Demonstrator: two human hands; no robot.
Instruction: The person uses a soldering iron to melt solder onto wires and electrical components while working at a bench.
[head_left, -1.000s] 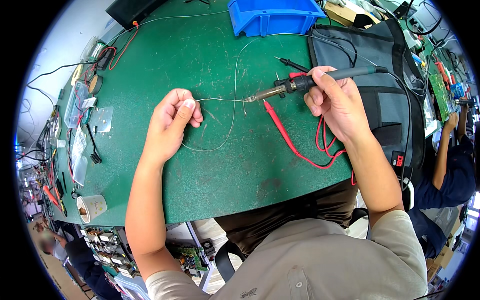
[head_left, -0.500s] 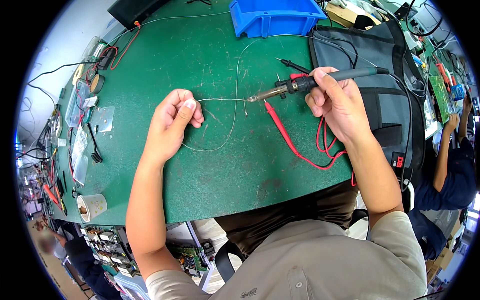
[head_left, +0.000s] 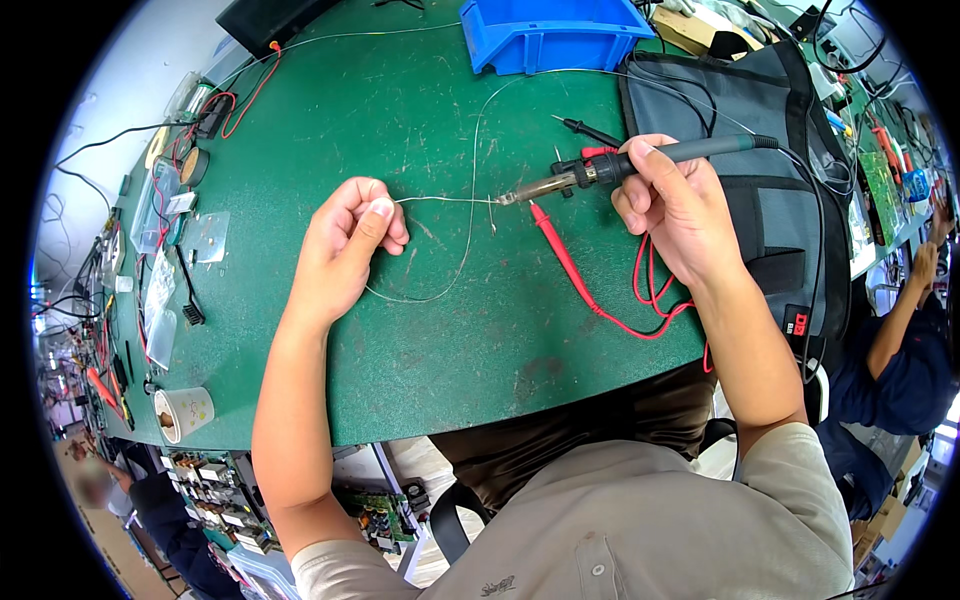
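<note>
Head view shows both hands over a green work mat [head_left: 400, 330]. Left hand [head_left: 345, 250] has its fingers curled close together, and the thumb and forefinger pinch a thin silver solder wire [head_left: 445, 199]. The wire runs straight from the fingertips to the right, and the rest of it makes a loose loop on the mat below and then goes up toward a blue plastic bin [head_left: 550, 30] at the far edge. The left forearm comes up from the lower edge, with the wrist a little bent to the right.

Right hand [head_left: 675, 205] is closed around the dark handle of a soldering iron [head_left: 620, 165], held like a pen, fingers wrapped on top and thumb under. The iron lies nearly level and points left; its metal tip meets the end of the straight wire. Just below the tip a red test probe [head_left: 560, 250] lies on the mat, and its red lead curls near the right wrist. A black probe [head_left: 590, 130] lies just above the iron. A grey bag [head_left: 790, 200] is behind the right hand.
</note>
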